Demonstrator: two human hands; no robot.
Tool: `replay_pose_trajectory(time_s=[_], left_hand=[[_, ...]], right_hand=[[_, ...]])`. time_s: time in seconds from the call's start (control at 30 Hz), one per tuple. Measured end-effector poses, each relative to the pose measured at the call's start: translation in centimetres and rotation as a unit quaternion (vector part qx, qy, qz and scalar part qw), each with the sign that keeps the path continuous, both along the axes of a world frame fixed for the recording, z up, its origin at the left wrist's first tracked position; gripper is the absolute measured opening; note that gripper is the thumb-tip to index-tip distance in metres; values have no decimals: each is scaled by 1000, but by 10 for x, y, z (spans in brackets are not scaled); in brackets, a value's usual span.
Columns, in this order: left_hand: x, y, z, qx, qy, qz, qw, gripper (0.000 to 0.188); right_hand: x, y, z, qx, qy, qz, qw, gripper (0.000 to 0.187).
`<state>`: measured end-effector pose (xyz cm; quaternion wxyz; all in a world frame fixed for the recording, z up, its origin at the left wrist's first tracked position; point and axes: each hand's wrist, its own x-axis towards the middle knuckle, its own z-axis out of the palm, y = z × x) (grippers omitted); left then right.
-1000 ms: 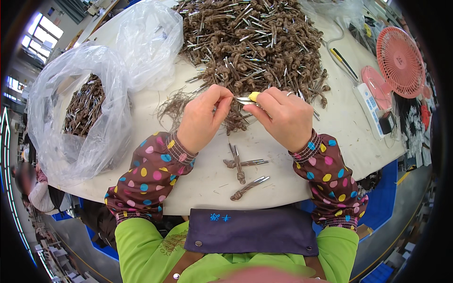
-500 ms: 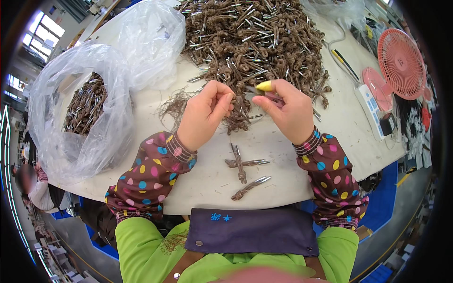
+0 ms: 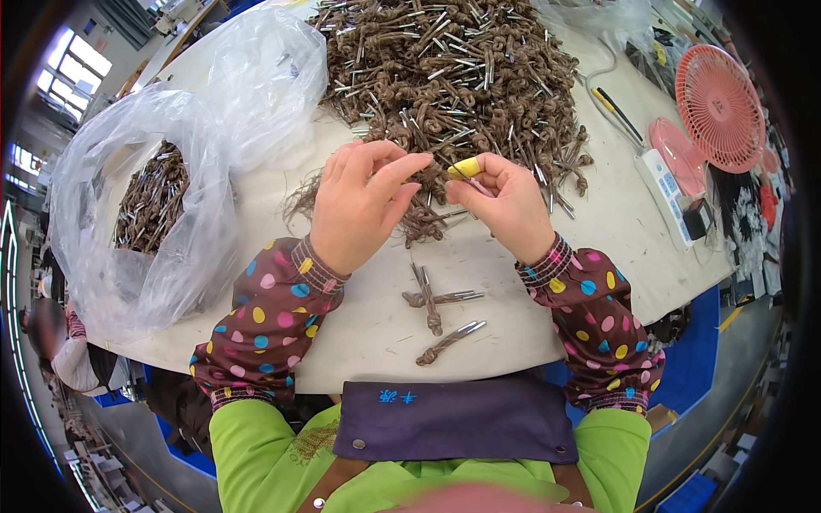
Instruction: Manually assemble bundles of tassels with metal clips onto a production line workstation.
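Observation:
My left hand (image 3: 355, 201) is held over the table with its fingers apart, the index finger reaching toward my right hand. I see nothing clearly held in it. My right hand (image 3: 505, 201), with a yellow finger cover (image 3: 464, 168) on one fingertip, is closed around a small, thin object whose kind is mostly hidden by the fingers. Just beyond both hands rises a big pile of knotted brown cords with silvery metal tips (image 3: 462, 77). Nearer to me, several such cords lie apart on the table, one of them a knotted cord (image 3: 449, 344) with its tips pointing right.
Left on the table (image 3: 359, 350) stands a clear plastic bag (image 3: 85, 222) holding more brown cords (image 3: 154, 201). Loose brown threads (image 3: 301, 201) lie beside my left hand. At the right are a pink fan (image 3: 718, 107), a white power strip (image 3: 667, 201) and a yellow-black tool (image 3: 617, 115).
My left hand has opened from a pinch, its fingers now stretched toward the right hand. My right hand has shifted slightly left and closed up more. The cords nearest me lie as before.

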<state>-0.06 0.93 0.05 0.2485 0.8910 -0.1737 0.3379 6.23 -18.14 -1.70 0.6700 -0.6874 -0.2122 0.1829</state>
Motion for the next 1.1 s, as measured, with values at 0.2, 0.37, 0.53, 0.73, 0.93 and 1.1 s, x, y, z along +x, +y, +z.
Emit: replay_pose_trajectory(time_s=[0.2, 0.37, 0.53, 0.73, 0.93, 1.1], left_hand=[[-1, 0, -1, 86, -30, 20, 996, 29], [-1, 2, 0, 67, -7, 8, 998, 20], [1, 2, -3, -47, 23, -47, 997, 8], [-4, 0, -4, -45, 52, -11, 998, 4], [-2, 2, -3, -6, 33, -23, 999, 5], [-1, 0, -6, 0, 28, -45, 999, 8]], right_hand=[[-6, 2, -2, -25, -42, -11, 999, 21], [-7, 3, -6, -12, -45, 10, 999, 19], [-7, 3, 1, 47, 55, 57, 996, 21], [-5, 0, 0, -16, 46, 73, 996, 29], [-5, -8, 22, -106, -306, -64, 944, 29], [-7, -7, 19, -144, -409, -46, 900, 26]])
